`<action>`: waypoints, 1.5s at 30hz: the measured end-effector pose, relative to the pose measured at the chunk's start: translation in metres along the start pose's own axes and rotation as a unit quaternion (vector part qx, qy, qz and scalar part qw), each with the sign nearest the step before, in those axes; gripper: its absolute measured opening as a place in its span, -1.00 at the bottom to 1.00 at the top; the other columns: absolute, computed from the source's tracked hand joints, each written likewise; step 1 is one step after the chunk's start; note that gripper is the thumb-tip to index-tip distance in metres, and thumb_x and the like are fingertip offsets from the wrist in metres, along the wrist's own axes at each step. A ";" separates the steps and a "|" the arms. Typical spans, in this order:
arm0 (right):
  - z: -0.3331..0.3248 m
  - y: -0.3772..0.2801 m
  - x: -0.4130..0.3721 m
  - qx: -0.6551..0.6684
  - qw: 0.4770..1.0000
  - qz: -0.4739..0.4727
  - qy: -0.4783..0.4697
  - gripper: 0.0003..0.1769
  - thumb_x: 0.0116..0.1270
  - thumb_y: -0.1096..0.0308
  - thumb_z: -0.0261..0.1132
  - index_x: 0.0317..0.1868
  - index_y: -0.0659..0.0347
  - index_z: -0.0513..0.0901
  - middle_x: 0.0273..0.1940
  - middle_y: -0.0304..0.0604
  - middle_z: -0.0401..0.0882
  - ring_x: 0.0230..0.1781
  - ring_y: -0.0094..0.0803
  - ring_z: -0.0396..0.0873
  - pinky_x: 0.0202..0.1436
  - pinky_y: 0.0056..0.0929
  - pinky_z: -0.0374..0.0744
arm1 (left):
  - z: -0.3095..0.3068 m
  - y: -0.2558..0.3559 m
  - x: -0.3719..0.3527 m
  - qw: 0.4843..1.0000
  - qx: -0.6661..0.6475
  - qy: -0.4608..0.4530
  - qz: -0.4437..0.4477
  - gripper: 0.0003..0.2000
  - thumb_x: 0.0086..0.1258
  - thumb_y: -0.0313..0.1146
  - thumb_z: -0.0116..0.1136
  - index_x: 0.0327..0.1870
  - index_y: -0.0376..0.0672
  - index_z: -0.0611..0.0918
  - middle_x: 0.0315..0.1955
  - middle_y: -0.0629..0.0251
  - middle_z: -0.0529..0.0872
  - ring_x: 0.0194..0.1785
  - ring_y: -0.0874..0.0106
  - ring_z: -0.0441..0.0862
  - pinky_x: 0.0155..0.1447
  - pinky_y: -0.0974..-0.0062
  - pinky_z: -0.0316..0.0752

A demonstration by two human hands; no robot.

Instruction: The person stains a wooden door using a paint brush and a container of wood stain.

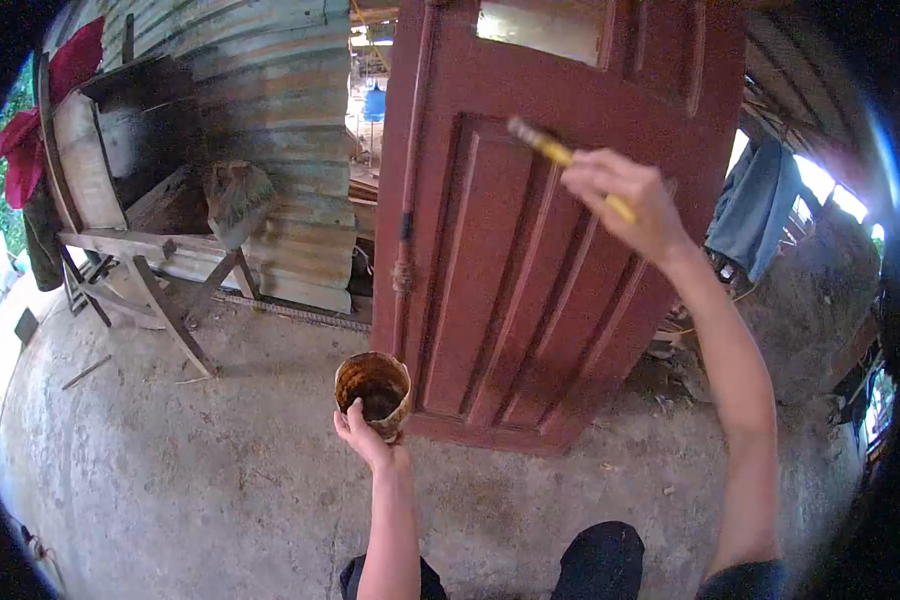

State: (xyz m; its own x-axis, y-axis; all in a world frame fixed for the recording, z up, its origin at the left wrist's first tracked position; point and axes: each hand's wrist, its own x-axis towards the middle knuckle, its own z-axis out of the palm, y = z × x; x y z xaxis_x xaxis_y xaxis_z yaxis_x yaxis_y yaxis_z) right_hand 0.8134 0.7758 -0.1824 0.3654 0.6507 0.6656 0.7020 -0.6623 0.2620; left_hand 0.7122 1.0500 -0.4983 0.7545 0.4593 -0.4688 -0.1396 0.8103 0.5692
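Note:
My left hand [367, 435] is wrapped round a stained cup [401, 412], its thumb over the near rim. Dark brown residue coats the cup's inside wall, and its mouth faces up towards me. Up at the right, my right hand [625, 195] grips a paintbrush [553, 151] by its yellow handle. The brush points up and left, its bristle end overlapping the upper part of a reddish-brown panelled door [595, 270]. Motion blurs the brush and the right fingers a little. The door stands upright in front of me, with a small pane [542, 38] near its top.
A wooden stand [150, 290] with a box-like top is at the left, before a corrugated metal wall [305, 150]. A plastic bag [238, 205] hangs from it. Grey-blue cloth [755, 215] hangs right of the door. The concrete floor [230, 480] spreads below.

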 end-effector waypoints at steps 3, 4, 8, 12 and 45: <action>-0.003 -0.003 0.023 -0.003 0.997 -0.042 0.068 -0.89 0.33 0.43 0.35 -0.16 0.15 0.76 -0.16 -0.01 0.73 -0.17 -0.23 0.74 -0.19 -0.39 0.74 | 0.004 0.004 -0.001 1.000 -0.021 0.007 -0.001 -0.18 0.28 -0.12 0.24 0.53 0.22 0.04 0.40 0.18 0.21 0.35 0.10 0.32 0.04 -0.07 0.50; 0.001 -0.008 0.023 -0.007 0.997 -0.044 0.068 -0.89 0.33 0.43 0.35 -0.16 0.15 0.76 -0.16 -0.01 0.73 -0.17 -0.23 0.74 -0.19 -0.39 0.74 | 0.005 0.004 -0.002 0.999 -0.033 0.006 0.005 -0.18 0.29 -0.14 0.24 0.53 0.21 0.03 0.40 0.16 0.21 0.34 0.09 0.33 0.05 -0.08 0.51; 0.045 -0.031 0.000 -0.161 0.981 -0.108 -0.002 -0.96 0.26 0.43 0.33 -0.29 0.16 0.64 -0.19 -0.01 0.71 -0.31 -0.23 0.73 -0.36 -0.37 0.73 | 0.004 -0.007 0.003 0.999 -0.030 0.000 0.012 -0.17 0.30 -0.17 0.24 0.54 0.18 0.02 0.39 0.13 0.23 0.34 0.09 0.35 0.08 -0.05 0.52; 0.048 -0.041 0.023 -0.055 0.996 -0.071 0.016 -0.94 0.22 0.42 0.34 -0.28 0.14 0.65 -0.21 -0.04 0.68 -0.34 -0.29 0.73 -0.32 -0.38 0.73 | 0.004 -0.011 0.003 0.999 -0.031 0.031 -0.001 -0.18 0.32 -0.21 0.23 0.54 0.12 0.01 0.38 0.13 0.26 0.35 0.11 0.36 0.12 0.02 0.53; 0.176 -0.148 -0.029 0.055 0.996 -0.063 -0.021 -0.86 0.20 0.47 0.32 -0.21 0.23 0.67 -0.06 0.13 0.67 -0.16 -0.22 0.73 -0.27 -0.44 0.77 | 0.004 0.031 -0.011 0.991 -0.020 0.116 0.070 -0.23 0.29 -0.14 0.24 0.49 0.09 0.11 0.28 0.25 0.37 0.21 0.18 0.47 0.02 0.03 0.50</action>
State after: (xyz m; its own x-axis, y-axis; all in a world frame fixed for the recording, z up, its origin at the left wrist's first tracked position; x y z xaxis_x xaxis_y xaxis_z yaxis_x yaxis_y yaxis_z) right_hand 0.8064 0.9201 -0.3634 0.2937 0.7429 0.6015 0.8060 -0.5308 0.2620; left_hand 0.7021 1.0682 -0.4727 0.5593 0.6359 -0.5319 -0.2615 0.7442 0.6147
